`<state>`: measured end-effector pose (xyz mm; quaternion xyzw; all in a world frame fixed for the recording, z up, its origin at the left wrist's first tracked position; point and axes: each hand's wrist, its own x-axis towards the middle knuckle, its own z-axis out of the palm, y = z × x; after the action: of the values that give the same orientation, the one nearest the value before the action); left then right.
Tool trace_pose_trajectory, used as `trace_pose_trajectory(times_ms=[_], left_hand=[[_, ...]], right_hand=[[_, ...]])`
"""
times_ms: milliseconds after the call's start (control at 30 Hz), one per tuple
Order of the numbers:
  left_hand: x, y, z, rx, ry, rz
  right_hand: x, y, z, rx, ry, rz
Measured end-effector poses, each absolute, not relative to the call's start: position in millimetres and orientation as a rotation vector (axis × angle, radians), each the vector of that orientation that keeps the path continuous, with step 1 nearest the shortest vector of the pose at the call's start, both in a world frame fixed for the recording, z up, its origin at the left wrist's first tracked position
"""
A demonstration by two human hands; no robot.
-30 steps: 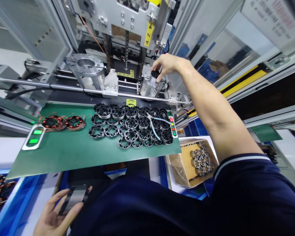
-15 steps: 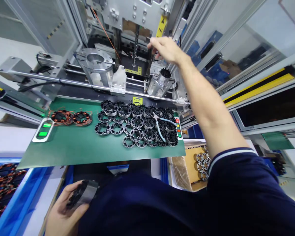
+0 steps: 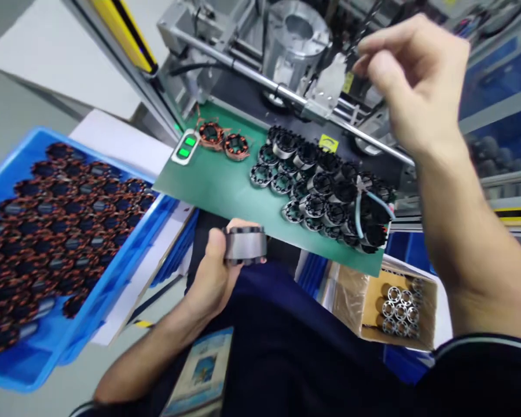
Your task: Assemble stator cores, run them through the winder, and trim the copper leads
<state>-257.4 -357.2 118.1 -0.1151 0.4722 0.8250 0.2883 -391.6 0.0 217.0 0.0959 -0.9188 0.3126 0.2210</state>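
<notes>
My left hand point(image 3: 217, 263) is closed around a stator core point(image 3: 245, 246), a grey metal ring with black toothed insulation on both ends, held in front of my body. My right hand point(image 3: 421, 87) is raised at the machine's front rail, its fingers loosely curled and the thumb apart from them; nothing shows in it. On the green table point(image 3: 217, 185) below stand several black-and-silver stator cores point(image 3: 315, 205) in stacked rows. Pliers with light blue handles point(image 3: 359, 211) rest on top of them. Two copper-wound stators point(image 3: 236, 146) lie farther left.
A blue bin point(image 3: 47, 370) of copper-wound stators stands at the left. At the lower right, a cardboard box point(image 3: 353, 289) holds bare metal rings. The machine has a round metal fixture point(image 3: 297, 37) and a long rail point(image 3: 260, 75). A green-lit button panel point(image 3: 186, 146) sits at the table's left corner.
The view has swung left and down, bringing the blue bin into sight. My right hand has drawn back from the machine's inside. My left hand has raised the stator core toward the table edge.
</notes>
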Motion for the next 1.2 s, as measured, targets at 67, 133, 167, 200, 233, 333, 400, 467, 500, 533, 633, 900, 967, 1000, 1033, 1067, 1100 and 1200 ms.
trace_pose_trajectory(times_ms=[67,133,167,200,233,333,400,467,500,533,633,900,967,1000,1033,1067,1100,1200], left_hand=[[-259,-355,130,-0.188,1.256,2.223],[-259,-355,140,-0.122,1.256,2.231],[-259,-355,144,-0.108,1.253,2.234],[-259,-356,147,-0.105,1.239,2.235],[-259,-357,151,-0.11,1.219,2.232],[-261,-360,159,-0.112,1.172,2.164],[-262,-364,161,-0.103,1.196,2.128],[-262,-368,161,-0.085,1.251,2.112],[-262,-370,160,-0.074,1.279,2.106],[-262,-371,158,-0.06,1.3,2.09],[-262,-376,155,-0.054,1.302,2.068],[-275,-378,139,-0.057,0.975,2.222],[-280,-375,134,0.002,0.941,2.199],[-282,-374,133,0.028,0.93,2.18],[-284,-373,131,0.056,0.927,2.16],[-286,-373,130,0.097,0.932,2.142],[-288,-373,127,0.149,0.954,2.127],[-307,-380,107,0.369,1.285,2.082]], right_hand=[[-341,-59,229,0.585,-2.679,1.092],[-299,-107,236,0.725,-2.877,1.201],[-284,-124,236,0.733,-2.941,1.283],[-274,-137,235,0.69,-2.979,1.372],[-267,-146,234,0.627,-2.979,1.469],[-262,-157,227,0.469,-2.933,1.634],[-263,-161,225,0.442,-2.897,1.598],[-263,-167,225,0.45,-2.88,1.506],[-263,-170,225,0.459,-2.871,1.463],[-263,-174,226,0.468,-2.867,1.425],[-264,-182,228,0.478,-2.9,1.355],[-284,-171,224,0.552,-2.801,2.105],[-290,-167,217,0.559,-2.702,2.412],[-294,-165,214,0.555,-2.674,2.541],[-298,-163,213,0.538,-2.66,2.648],[-303,-160,213,0.494,-2.663,2.712],[-309,-156,215,0.423,-2.68,2.72],[-337,-137,232,0.153,-2.745,2.466]])
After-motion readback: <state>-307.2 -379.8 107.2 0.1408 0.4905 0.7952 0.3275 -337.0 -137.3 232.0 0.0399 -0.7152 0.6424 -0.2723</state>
